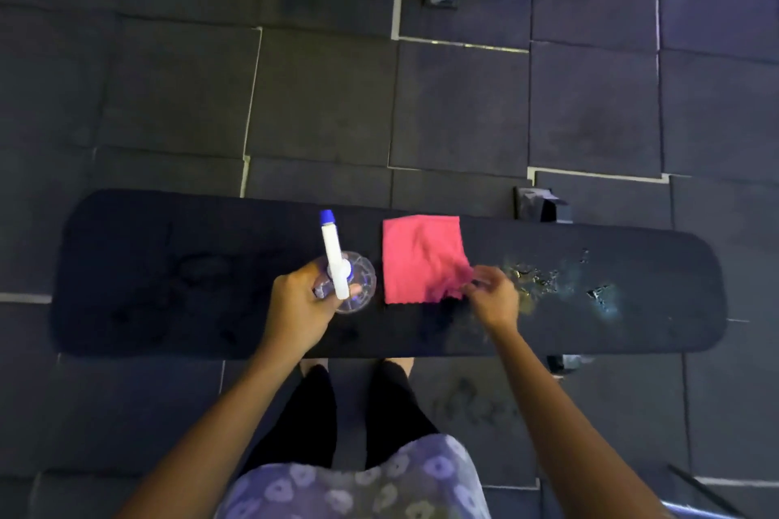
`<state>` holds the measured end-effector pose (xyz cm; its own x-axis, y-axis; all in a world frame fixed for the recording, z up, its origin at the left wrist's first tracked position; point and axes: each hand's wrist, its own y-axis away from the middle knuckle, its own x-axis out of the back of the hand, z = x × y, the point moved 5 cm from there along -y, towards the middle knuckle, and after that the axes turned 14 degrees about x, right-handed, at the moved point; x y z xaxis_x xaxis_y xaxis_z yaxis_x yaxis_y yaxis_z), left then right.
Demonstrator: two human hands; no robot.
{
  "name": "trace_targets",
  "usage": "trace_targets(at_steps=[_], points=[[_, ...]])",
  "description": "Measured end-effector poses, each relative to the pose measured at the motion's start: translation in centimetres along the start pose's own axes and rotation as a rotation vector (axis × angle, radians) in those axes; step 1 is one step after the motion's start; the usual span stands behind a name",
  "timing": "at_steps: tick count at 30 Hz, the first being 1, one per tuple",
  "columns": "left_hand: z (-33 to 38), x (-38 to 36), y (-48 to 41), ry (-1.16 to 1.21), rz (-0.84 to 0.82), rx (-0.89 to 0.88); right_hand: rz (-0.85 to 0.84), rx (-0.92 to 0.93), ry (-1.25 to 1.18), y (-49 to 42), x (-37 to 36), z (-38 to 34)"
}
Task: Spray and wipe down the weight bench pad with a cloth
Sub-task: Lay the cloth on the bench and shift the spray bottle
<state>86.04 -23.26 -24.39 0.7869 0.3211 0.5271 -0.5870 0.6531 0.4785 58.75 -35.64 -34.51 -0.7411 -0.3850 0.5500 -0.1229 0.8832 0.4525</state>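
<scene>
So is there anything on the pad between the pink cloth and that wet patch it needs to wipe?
Nothing visible. The pink cloth lies beside the wet patch on the bench pad; only the right hand, pinching its corner, is between.

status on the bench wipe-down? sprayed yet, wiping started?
Done: the pad shows wet droplets right of the cloth, so some spraying looks done. In hand: left hand grips the spray bottle, standing on the pad; right hand pinches a corner of the pink cloth, which lies flat. Left: wiping; the droplets look unsmeared. The pad's left half looks dry, so it may need spray too.
</scene>
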Motion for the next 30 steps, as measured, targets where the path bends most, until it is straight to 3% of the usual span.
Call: trace_targets(at_steps=[8, 15, 20, 30], points=[[-2.9, -1.6, -2.9, -0.064, 0.009, -0.134, 0.074, 0.368, 0.067, 4.4, -4.6, -1.1], [-3.7, -3.8, -2.8, -0.081, -0.083, -0.218, -0.07, 0.653, -0.213, 8.1, -6.7, -9.0], [-4.9, -3.4, -3.7, 0.037, -0.211, -0.201, -0.161, 0.824, -0.171, 7.2, -7.9, -11.8], [-12.3, -2.5, -5.8, -0.561, -0.291, -0.225, -0.2, 0.804, -0.121, 6.6, -10.4, -11.9]])
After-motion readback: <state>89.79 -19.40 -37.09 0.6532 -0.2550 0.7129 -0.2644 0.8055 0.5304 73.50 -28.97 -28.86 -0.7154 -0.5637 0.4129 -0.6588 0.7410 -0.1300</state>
